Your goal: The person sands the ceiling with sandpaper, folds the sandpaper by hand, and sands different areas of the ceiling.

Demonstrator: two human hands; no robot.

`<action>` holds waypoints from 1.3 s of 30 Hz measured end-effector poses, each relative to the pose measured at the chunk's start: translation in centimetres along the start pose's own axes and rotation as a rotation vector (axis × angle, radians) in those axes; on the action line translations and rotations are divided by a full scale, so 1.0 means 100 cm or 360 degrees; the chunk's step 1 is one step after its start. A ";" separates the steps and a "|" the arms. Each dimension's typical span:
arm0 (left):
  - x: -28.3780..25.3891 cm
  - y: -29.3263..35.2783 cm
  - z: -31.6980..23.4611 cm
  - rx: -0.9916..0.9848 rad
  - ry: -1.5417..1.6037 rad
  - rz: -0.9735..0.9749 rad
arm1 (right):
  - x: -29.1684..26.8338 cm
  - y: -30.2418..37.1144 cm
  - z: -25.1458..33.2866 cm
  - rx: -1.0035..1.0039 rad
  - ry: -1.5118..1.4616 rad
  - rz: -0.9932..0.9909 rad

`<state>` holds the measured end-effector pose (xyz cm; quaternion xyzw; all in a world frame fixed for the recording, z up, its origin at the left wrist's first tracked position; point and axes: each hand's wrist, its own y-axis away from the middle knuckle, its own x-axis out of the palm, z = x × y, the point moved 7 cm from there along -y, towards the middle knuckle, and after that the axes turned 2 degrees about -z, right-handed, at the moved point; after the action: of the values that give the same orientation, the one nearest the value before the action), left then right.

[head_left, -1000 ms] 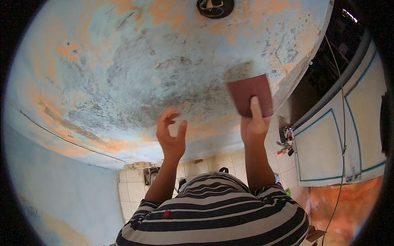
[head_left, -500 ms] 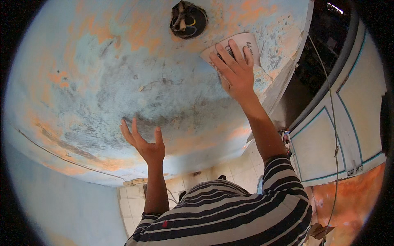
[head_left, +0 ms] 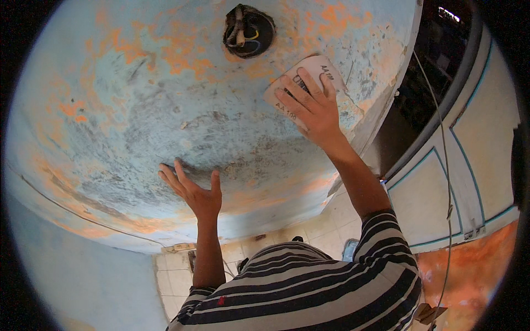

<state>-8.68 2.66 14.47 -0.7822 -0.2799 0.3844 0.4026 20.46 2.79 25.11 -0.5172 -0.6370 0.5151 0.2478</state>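
Note:
My right hand [head_left: 310, 107] lies with spread fingers over a pale sheet of sandpaper [head_left: 326, 66], pressing it to the patchy blue and orange wall [head_left: 182, 105]. The sheet's gritty side is hidden against the wall. Lower and to the left, my left hand [head_left: 200, 193] has its fingers apart and holds nothing. Its fingertips are at the wall's darker grey band; whether they touch it I cannot tell.
Above the sandpaper, a round hole [head_left: 249, 31] in the wall holds loose wires. A cable [head_left: 445, 165] hangs at the right, before white panels [head_left: 425, 193] with blue edging. Pale floor tiles [head_left: 326, 234] show below, and a thin cord [head_left: 83, 218] runs along the lower left wall.
My right hand and the sandpaper have slid a little down and left over the wall. My left hand stays nearly in place, fingers still apart. The whole view has shifted slightly.

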 end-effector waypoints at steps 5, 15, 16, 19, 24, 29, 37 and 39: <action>0.002 0.001 0.000 -0.0011 0.0006 0.0013 | -0.005 0.002 -0.025 0.0459 0.0093 0.0067; -0.004 0.008 0.000 -0.0024 -0.0006 0.0080 | -0.020 0.009 -0.021 0.0355 0.0102 -0.0200; -0.003 0.010 0.003 -0.0050 -0.0005 0.0084 | -0.005 0.010 0.007 -0.0039 -0.0073 0.0069; -0.008 0.014 0.007 -0.0073 0.0013 0.0073 | -0.016 0.012 -0.023 0.0284 0.0089 -0.0117; -0.021 0.024 0.019 -0.0024 0.0014 0.0061 | 0.011 0.046 -0.051 0.1220 -0.1612 -0.0758; -0.035 0.019 0.039 0.0038 -0.0003 -0.0070 | -0.030 0.014 -0.047 0.0483 0.0092 -0.0364; -0.026 -0.006 0.082 0.0134 -0.0072 -0.0203 | 0.009 0.014 0.005 0.0233 0.0239 0.0242; -0.019 -0.014 0.074 0.0187 0.0006 -0.0338 | -0.012 0.011 -0.023 0.0739 0.0053 -0.0289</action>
<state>-16.07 5.01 13.50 -0.7239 -0.3374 0.3539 0.4867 23.30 2.59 25.16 -0.3956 -0.5413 0.6147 0.4156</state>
